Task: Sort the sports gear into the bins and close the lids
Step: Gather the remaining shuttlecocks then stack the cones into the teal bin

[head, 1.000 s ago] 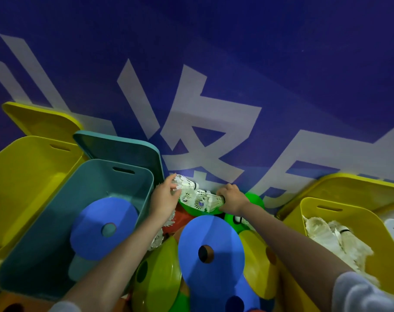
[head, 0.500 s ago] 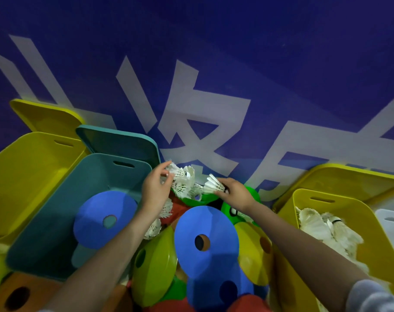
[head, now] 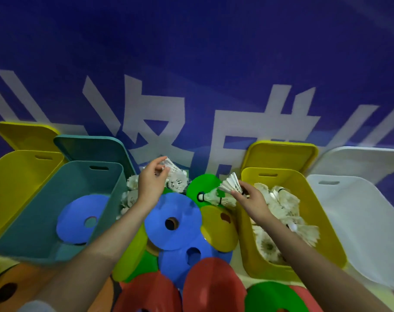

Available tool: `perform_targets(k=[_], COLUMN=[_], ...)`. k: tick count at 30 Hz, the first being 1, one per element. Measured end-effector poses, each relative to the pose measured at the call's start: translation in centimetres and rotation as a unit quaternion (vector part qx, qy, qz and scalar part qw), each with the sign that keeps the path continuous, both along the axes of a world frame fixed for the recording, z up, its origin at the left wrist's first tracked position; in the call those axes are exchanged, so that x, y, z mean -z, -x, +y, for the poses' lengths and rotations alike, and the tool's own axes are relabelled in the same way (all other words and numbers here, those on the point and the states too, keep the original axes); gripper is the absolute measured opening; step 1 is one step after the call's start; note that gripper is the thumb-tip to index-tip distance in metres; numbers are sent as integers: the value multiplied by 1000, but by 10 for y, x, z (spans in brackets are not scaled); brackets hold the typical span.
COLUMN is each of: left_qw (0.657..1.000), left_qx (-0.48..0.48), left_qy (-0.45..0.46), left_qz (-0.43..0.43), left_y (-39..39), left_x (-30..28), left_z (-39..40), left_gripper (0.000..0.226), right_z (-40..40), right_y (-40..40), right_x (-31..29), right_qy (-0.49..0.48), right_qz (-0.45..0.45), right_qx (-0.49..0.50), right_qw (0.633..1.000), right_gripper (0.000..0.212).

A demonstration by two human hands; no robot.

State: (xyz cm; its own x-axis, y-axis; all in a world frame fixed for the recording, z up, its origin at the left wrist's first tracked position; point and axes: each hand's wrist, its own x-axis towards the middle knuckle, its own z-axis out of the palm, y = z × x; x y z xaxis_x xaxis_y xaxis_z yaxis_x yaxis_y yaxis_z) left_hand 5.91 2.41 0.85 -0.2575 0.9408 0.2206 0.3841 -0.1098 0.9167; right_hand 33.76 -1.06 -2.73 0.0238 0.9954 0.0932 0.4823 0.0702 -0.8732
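My left hand pinches white shuttlecocks above the pile, right of the teal bin. My right hand pinches a white shuttlecock at the near-left rim of the yellow bin, which holds several shuttlecocks. More loose shuttlecocks lie on the pile between my hands, one on a green disc. A blue disc cone lies in the teal bin. Another blue disc cone tops the heap of coloured cones.
An open yellow bin stands far left, an open white bin far right. Lids lean on the blue wall behind each bin. Red, green, yellow and orange disc cones crowd the near floor.
My hands have drawn apart, splitting the shuttlecock stack. My right hand carried one shuttlecock right to the yellow bin's rim. My left hand lifted its shuttlecocks slightly. The view shifted right.
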Motion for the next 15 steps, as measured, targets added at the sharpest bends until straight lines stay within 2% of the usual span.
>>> perform_targets(k=[7, 9, 12, 15], left_qw=[996, 993, 987, 975], left_qx=[82, 112, 157, 218], left_qy=[-7, -5, 5, 49], left_qz=[-20, -29, -46, -22], left_y=[-107, -139, -184, -218], left_x=[-6, -4, 0, 13], left_z=[-22, -28, -35, -39], left_gripper=[29, 28, 28, 28], right_z=[-38, -45, -47, -41], right_y=[-86, -116, -154, -177], right_x=[-4, -2, 7, 13], right_qy=[-24, -5, 26, 37], right_qz=[-14, -23, -54, -89], right_qx=[93, 119, 148, 159], right_qw=[995, 993, 987, 982], right_gripper=[18, 15, 22, 25])
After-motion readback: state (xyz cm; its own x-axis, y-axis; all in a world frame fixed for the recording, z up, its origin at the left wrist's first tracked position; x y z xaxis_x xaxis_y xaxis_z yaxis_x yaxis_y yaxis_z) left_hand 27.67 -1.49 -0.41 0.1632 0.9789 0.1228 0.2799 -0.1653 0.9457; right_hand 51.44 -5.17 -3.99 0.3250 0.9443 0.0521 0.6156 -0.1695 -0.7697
